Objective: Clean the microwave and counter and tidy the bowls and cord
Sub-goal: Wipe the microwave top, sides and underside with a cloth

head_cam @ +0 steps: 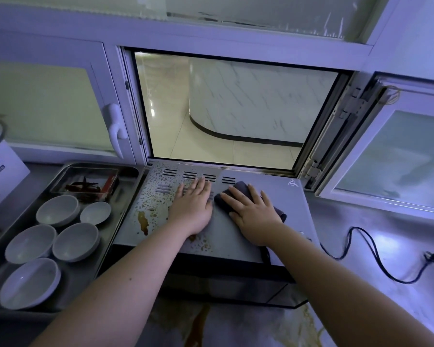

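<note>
Finds the microwave (288, 199) at centre of the tabletop (361, 221), back edge hard against the sill of an open window (236, 108) at 12 o'clock. Notes the right hand (253, 216) laid flat, fingers spread, pressing a dark cloth (238, 188) onto the casing top; judges the flat palm as chosen to load the cloth evenly for wiping. Notes the left hand (192, 206) just beside it at 9 o'clock, likewise flat and spread, holding nothing, fingertips over the vent slots; judges it a brace against the casing sliding. Records brown spatter (143, 221) across the left portion of the top, not yet wiped; rates the right portion clean-looking. Records a further spill (198, 324) on the tabletop at 6 o'clock. Places five bowls (75, 241) in a steel tray (122, 216) just beside the casing's left edge, apparently touching: no room to sweep debris off that side. Places the cord (371, 249) loose at 3 o'clock, with plug (432, 256) lying free; open room there.
</note>
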Demonstrator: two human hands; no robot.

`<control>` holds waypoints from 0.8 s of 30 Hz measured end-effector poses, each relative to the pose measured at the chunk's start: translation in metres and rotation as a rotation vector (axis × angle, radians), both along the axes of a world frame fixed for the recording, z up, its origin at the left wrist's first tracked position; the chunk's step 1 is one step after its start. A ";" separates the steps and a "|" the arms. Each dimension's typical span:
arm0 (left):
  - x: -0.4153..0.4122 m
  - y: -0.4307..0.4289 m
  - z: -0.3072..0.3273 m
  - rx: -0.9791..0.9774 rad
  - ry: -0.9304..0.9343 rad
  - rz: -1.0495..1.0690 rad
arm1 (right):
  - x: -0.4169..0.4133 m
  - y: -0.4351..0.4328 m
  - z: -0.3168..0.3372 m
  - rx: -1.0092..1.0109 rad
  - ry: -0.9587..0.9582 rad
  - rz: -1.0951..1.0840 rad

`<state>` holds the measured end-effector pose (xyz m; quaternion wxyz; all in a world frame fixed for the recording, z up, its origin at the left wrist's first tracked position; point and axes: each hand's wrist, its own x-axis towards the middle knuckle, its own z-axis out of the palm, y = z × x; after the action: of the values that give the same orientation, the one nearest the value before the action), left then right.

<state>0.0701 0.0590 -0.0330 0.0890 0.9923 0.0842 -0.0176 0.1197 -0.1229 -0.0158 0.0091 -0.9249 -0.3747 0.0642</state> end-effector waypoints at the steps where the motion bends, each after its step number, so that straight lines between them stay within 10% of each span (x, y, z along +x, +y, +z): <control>1: 0.000 0.000 0.000 0.002 0.001 0.001 | -0.007 -0.005 0.000 0.012 0.008 -0.003; 12: 0.009 -0.010 0.016 -0.007 0.013 0.027 | -0.058 -0.075 0.004 0.024 0.050 -0.031; 24: 0.017 -0.082 -0.005 0.027 -0.019 -0.109 | 0.084 -0.071 0.000 0.054 0.042 -0.354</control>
<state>0.0868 -0.0228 -0.0383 0.0752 0.9967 0.0293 -0.0119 0.2035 -0.1940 -0.0157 0.0530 -0.9742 -0.2075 0.0706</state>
